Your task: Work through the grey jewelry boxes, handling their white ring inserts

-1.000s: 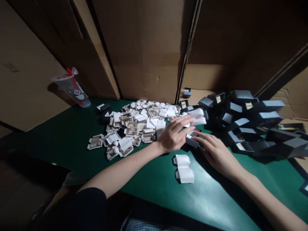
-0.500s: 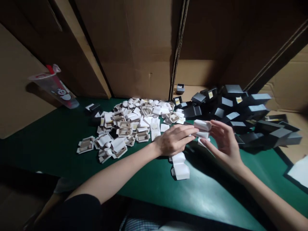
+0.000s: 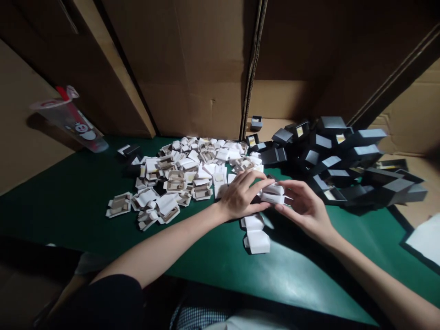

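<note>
A small white folded card insert [image 3: 273, 198] is held up between my two hands, its two rounded folds facing me. My left hand [image 3: 242, 195] grips its left end, fingers over the top and thumb below. On its right end, the fingers and thumb of my right hand [image 3: 305, 206] pinch the edges. Something dark shows just behind the insert; I cannot make out what. Below my left hand, an unfolded white card piece [image 3: 257, 240] lies on the green table. Left of my hands spreads a heap of white card inserts [image 3: 175, 181], many with grey-brown insides.
Black boxes [image 3: 332, 142] are piled at the right, some showing yellow and white inside. A clear plastic cup [image 3: 77, 121] with a red straw leans at the far left. Tall cardboard walls [image 3: 199, 68] close off the back of the green table [image 3: 206, 256].
The white insert has moved left and turned, with my right hand following it. My right fingers have closed in on its end. The view has shifted slightly.
</note>
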`<control>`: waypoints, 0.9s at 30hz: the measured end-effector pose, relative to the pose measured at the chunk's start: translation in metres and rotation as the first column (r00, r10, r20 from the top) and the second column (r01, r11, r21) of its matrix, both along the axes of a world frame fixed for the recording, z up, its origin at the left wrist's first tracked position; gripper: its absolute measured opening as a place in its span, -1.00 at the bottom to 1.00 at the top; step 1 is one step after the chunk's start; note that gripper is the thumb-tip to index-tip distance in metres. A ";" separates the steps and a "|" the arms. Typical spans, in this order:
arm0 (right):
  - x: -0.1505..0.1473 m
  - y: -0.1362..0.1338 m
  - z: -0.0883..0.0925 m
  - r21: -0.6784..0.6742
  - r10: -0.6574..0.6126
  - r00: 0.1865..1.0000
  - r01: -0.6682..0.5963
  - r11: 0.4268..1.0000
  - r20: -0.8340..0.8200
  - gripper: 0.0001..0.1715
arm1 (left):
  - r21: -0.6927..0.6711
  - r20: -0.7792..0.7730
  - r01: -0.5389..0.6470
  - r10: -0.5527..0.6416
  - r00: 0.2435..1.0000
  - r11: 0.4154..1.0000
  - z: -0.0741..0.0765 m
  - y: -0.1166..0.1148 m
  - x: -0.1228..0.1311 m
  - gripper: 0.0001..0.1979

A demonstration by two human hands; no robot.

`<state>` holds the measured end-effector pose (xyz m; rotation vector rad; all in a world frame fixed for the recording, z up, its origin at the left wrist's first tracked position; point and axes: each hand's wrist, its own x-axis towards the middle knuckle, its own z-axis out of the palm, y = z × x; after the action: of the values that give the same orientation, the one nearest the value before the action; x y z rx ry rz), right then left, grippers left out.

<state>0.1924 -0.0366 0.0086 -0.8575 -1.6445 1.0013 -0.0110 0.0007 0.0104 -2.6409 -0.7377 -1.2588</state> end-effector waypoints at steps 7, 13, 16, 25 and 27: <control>0.002 0.000 0.005 0.343 -0.091 0.969 0.007 0.939 0.228 -0.45 | -0.008 0.025 -0.002 0.002 1.000 1.000 0.003 -0.002 0.001 -0.64; 0.005 -0.001 0.020 0.613 -0.241 0.853 -0.112 0.782 0.463 -0.54 | -0.011 0.010 0.023 -0.023 1.000 1.000 0.002 -0.001 0.001 -0.66; 0.004 -0.001 0.020 0.628 -0.257 0.847 -0.112 0.770 0.465 -0.48 | 0.001 0.026 0.037 -0.037 0.999 0.999 0.001 0.000 0.001 -0.65; 0.005 0.000 0.022 0.649 -0.321 0.848 -0.034 0.760 0.421 -0.51 | 0.032 0.047 0.047 -0.048 0.998 0.998 0.001 0.001 0.001 -0.62; 0.006 0.000 0.023 0.626 -0.305 0.861 -0.020 0.779 0.407 -0.51 | 0.034 0.044 0.056 -0.057 0.997 0.998 0.001 0.002 0.001 -0.61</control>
<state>0.1982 -0.0366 0.0313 -0.7977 -2.1173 0.0716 -0.0098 0.0024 0.0117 -2.6330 -0.6475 -1.3372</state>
